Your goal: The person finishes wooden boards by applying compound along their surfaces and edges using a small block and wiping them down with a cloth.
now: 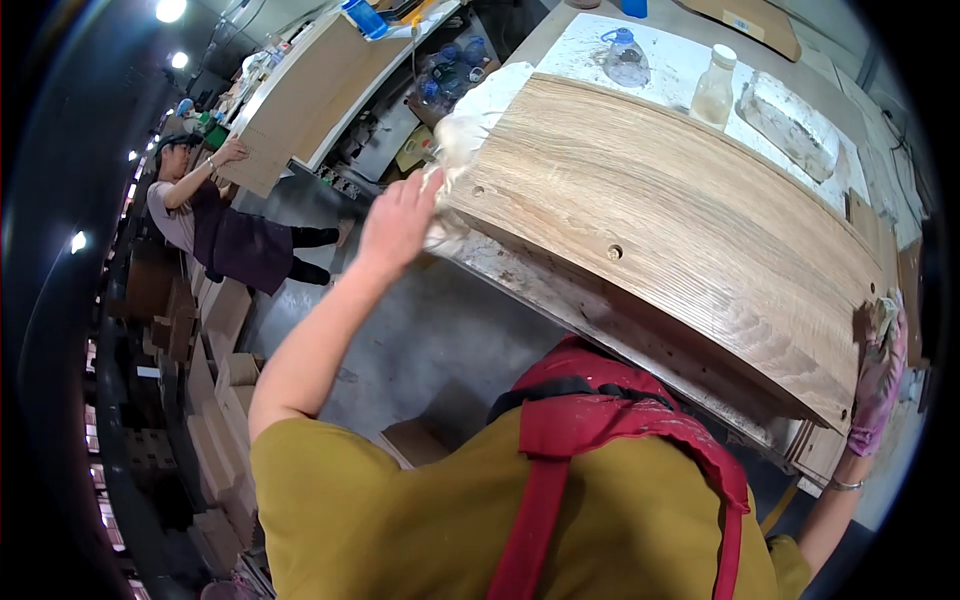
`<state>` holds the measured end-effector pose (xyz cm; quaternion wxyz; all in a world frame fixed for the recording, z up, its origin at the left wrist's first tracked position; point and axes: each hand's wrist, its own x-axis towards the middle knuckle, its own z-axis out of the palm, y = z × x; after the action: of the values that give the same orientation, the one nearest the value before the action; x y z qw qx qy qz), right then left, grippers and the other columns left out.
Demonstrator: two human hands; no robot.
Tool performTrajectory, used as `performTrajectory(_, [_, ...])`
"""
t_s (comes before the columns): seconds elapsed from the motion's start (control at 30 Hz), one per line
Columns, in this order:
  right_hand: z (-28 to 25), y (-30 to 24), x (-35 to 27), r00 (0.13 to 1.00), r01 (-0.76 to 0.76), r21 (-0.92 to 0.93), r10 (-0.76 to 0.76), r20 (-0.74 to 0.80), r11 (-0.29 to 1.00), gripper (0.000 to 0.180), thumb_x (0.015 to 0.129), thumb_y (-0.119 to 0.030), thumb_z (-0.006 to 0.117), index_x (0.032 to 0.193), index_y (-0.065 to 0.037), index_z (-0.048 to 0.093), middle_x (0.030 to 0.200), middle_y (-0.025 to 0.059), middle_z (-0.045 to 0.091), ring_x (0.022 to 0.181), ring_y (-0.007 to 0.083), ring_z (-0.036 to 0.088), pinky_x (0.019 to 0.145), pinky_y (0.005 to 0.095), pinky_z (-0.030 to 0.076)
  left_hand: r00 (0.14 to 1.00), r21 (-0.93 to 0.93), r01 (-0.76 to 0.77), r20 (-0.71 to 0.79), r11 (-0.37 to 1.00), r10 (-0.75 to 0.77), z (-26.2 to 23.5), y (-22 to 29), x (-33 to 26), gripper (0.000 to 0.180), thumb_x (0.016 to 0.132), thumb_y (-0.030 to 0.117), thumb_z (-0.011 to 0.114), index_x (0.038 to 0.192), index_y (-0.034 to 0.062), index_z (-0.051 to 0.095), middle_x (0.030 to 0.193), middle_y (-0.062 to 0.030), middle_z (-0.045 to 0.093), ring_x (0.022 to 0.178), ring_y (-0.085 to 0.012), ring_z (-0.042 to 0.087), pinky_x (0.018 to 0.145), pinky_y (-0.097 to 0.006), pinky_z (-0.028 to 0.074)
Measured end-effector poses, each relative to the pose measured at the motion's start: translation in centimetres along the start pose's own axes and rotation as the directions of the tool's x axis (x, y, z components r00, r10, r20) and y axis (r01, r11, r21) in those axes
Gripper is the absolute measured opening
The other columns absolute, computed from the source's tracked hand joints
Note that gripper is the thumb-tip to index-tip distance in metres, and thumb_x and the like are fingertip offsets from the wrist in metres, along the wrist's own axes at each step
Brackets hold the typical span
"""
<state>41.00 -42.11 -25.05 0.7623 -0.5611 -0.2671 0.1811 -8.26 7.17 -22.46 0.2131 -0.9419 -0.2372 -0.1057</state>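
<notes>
A wood-grain panel (680, 230) with a few round holes lies across the workbench in front of me. At its left end my bare left hand (397, 222) is closed on a crumpled whitish cloth (452, 190), pressed near the panel's edge; the hand is slightly blurred. My right hand (878, 385), in a pink-purple glove, is at the panel's right end. A crumpled greyish rag (885, 315) shows at its fingers, which look closed around it, though partly hidden.
Behind the panel, a white stained sheet (670, 55) carries a blue-capped bottle (626, 60), a cloudy bottle (714, 88) and a wrapped block (790, 125). At left, a co-worker (230, 220) holds another panel (265, 165). Cardboard pieces (215, 400) line the floor's left side.
</notes>
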Motion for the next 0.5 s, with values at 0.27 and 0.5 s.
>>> performTrajectory(0.27, [1.0,-0.1,-0.9,0.996,-0.040,-0.009,0.039,-0.082,0.999,0.047,0.098,-0.027,0.041,0.135,0.001,0.038,0.134,0.0116,0.045,0.123,0.0242,0.047,0.107,0.0409,0.034,0.898,-0.255,-0.042,-0.434,0.966,-0.075,-4.0,3.2,1.0,0.038,0.085,0.008,0.048,0.122,0.0125,0.056,0.117,-0.0140,0.057,0.100,-0.0327,0.055,0.085,-0.043,0.042])
performTrajectory(0.5, [1.8,-0.3,-1.1,0.997,-0.029,-0.050,0.025,-0.069,0.998,0.046,0.097,-0.027,0.041,0.134,0.001,0.039,0.136,0.0111,0.043,0.125,0.0233,0.045,0.107,0.0394,0.033,0.938,-0.076,-0.058,-0.346,0.995,0.029,1.0,4.8,-2.5,0.046,0.079,0.007,0.056,0.122,0.0206,0.059,0.125,-0.0068,0.053,0.105,-0.0257,0.053,0.086,-0.037,0.042])
